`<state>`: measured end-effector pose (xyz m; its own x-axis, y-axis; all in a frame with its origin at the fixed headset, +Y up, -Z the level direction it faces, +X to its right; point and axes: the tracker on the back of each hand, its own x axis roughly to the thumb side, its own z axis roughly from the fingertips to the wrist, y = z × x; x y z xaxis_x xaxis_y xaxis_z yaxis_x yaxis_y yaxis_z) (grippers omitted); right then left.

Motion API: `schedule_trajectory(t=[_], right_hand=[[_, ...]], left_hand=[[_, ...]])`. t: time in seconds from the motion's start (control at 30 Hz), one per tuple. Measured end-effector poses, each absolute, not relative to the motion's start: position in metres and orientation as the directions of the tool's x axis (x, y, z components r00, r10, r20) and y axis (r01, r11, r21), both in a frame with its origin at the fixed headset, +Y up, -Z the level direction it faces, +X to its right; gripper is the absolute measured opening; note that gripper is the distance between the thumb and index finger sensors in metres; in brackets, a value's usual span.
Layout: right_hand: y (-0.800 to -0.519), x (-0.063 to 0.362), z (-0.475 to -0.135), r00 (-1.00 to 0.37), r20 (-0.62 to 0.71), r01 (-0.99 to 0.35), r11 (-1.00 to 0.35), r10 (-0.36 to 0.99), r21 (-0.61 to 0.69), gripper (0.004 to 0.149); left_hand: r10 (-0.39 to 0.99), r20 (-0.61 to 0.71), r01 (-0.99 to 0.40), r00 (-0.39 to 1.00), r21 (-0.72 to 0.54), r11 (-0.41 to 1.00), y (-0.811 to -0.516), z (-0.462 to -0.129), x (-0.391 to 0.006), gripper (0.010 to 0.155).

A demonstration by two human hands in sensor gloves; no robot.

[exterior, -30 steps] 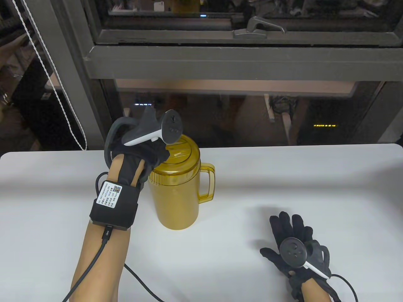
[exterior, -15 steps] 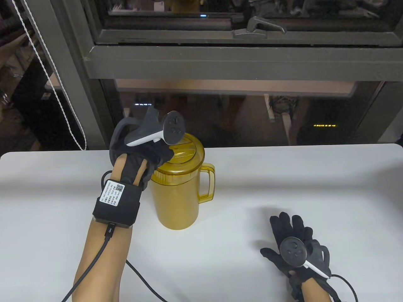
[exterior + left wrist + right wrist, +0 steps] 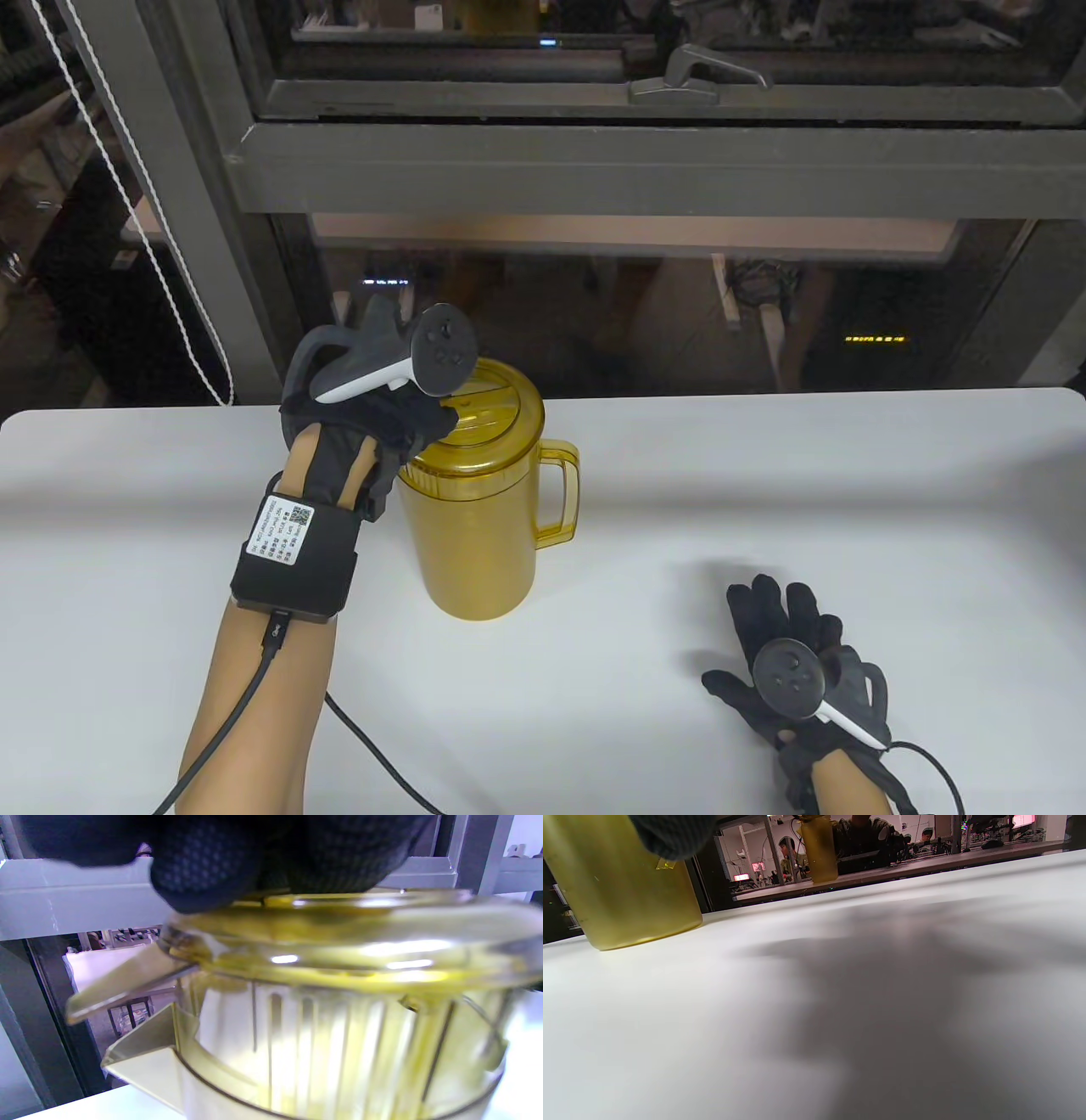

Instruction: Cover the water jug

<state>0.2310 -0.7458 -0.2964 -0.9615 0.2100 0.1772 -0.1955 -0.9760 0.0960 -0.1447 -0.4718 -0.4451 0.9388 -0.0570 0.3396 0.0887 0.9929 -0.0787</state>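
Note:
A translucent amber water jug (image 3: 475,535) with a side handle stands upright on the white table (image 3: 764,475). Its amber lid (image 3: 501,403) sits on the jug's mouth. My left hand (image 3: 424,420) grips the lid's left edge from above. In the left wrist view the gloved fingers (image 3: 203,878) press on the lid (image 3: 360,938), which sits slightly tilted, its ribbed skirt partly down inside the jug (image 3: 220,1086). My right hand (image 3: 793,645) lies flat on the table at the front right, fingers spread, holding nothing. The jug's base (image 3: 623,895) shows in the right wrist view.
A dark window frame (image 3: 594,161) with a latch rises right behind the table's far edge. A white blind cord (image 3: 144,238) hangs at the back left. A black cable (image 3: 373,755) trails from my left wrist across the front of the table.
My left hand and the lid shifted a little right, then back left over the jug's mouth. The wrist has drawn slightly left. My right hand has not moved.

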Motion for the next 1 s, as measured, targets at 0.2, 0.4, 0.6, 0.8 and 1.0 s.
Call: schedule_trajectory(t=[0.2, 0.4, 0.6, 0.8, 1.0], right_hand=[[-0.747, 0.231, -0.297, -0.962, 0.174, -0.195, -0.975, 0.211, 0.103, 0.096], [-0.747, 0.23, -0.297, -0.963, 0.174, -0.19, -0.976, 0.207, 0.111, 0.095], [-0.748, 0.23, -0.297, -0.963, 0.177, -0.187, -0.976, 0.205, 0.111, 0.096], [-0.749, 0.229, -0.298, -0.962, 0.181, -0.186, -0.976, 0.205, 0.116, 0.095], [-0.747, 0.221, -0.297, -0.957, 0.213, -0.175, -0.978, 0.195, 0.11, 0.095]], left_hand=[[-0.044, 0.335, 0.075, 0.941, -0.082, 0.994, -0.474, -0.445, -0.151, 0.056], [-0.046, 0.34, 0.08, 0.939, -0.086, 0.993, -0.482, -0.446, -0.151, 0.056], [-0.072, 0.35, 0.112, 0.934, -0.096, 0.989, -0.501, -0.447, -0.147, 0.056], [-0.081, 0.334, 0.096, 0.939, -0.03, 0.995, -0.506, -0.441, -0.149, 0.053], [-0.052, 0.291, 0.041, 0.955, 0.046, 0.998, -0.509, -0.414, -0.163, 0.066]])
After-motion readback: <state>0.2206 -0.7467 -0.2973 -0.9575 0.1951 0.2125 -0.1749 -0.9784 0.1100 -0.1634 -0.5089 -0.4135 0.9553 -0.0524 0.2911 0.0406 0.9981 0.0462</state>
